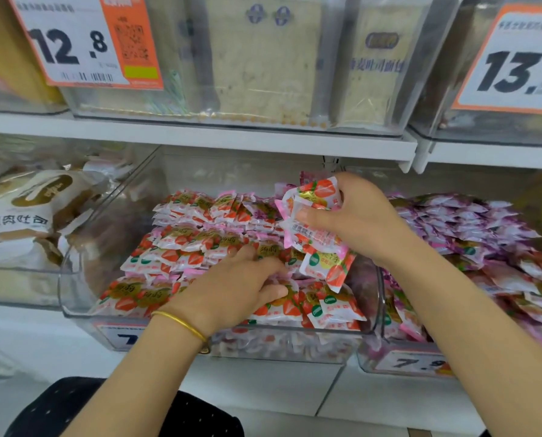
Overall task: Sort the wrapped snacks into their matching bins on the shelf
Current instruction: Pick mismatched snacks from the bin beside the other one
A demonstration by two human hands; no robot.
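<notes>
A clear plastic bin (pixel 74 298) in the middle of the lower shelf is piled with small strawberry-print snack packs (pixel 181 247) in red, white and pink. My left hand (pixel 238 285) reaches into this pile, fingers curled among the packs near the front. My right hand (pixel 358 216) is raised over the bin's right side and grips a bunch of the strawberry packs (pixel 313 228), which hang down from my fingers. To the right, a second clear bin (pixel 370 357) holds purple-pink wrapped snacks (pixel 462 222) with some strawberry packs mixed in at the front.
A bin at lower left holds large beige bread packs (pixel 26 209). The upper shelf (pixel 231 138) carries clear bins of wrapped toast (pixel 263 67) with price cards 12.8 (pixel 74 42) and 13.8 (pixel 515 64). Price labels sit on the lower bins' fronts.
</notes>
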